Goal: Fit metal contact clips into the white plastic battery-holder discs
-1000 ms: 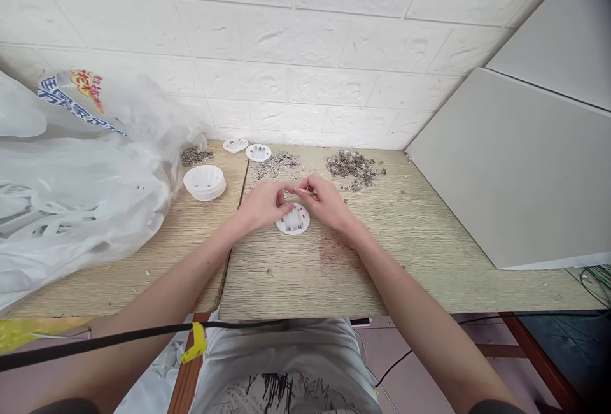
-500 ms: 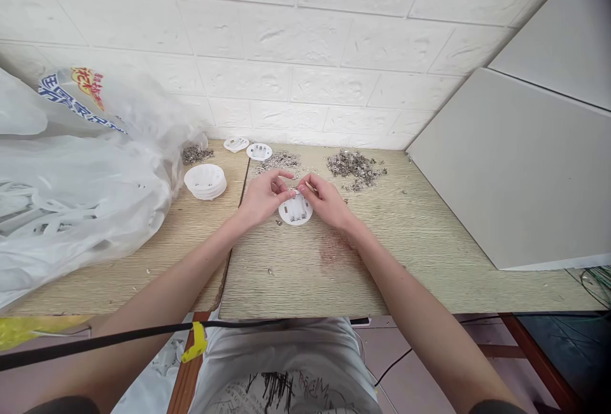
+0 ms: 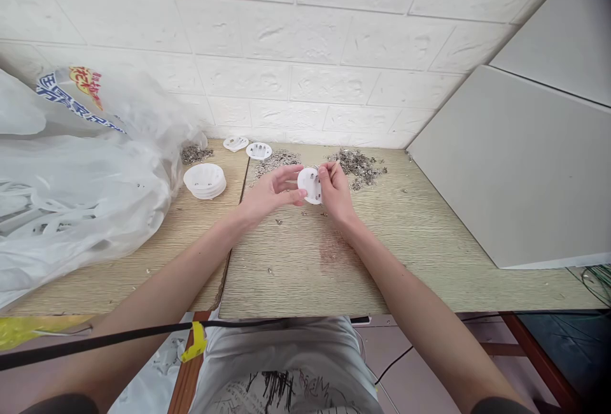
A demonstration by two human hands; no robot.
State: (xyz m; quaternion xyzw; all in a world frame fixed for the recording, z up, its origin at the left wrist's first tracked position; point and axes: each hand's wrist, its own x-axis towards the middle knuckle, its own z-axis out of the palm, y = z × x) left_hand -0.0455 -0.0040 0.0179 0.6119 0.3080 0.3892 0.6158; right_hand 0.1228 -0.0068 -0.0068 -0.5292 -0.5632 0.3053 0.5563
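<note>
Over the bench (image 3: pixel 296 280), we now have the white disc (image 3: pixel 312 186) tipped up more steeply, its right edge within our reach: our loosely curled left hand (image 3: pixel 268 196) holds one side, our right hand (image 3: pixel 338 192) pinches the other.

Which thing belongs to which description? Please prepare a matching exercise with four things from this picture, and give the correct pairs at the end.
Things:
1. Round white piece
2. Stack of white discs
3. Plastic bag
4. Grey panel

Descriptions:
A. Along the right side of the picture
B. Between the left hand and the right hand
C. Printed in blue and red
D. On the wooden tabletop, at the left

Pairs: 1-B, 2-D, 3-C, 4-A
</note>
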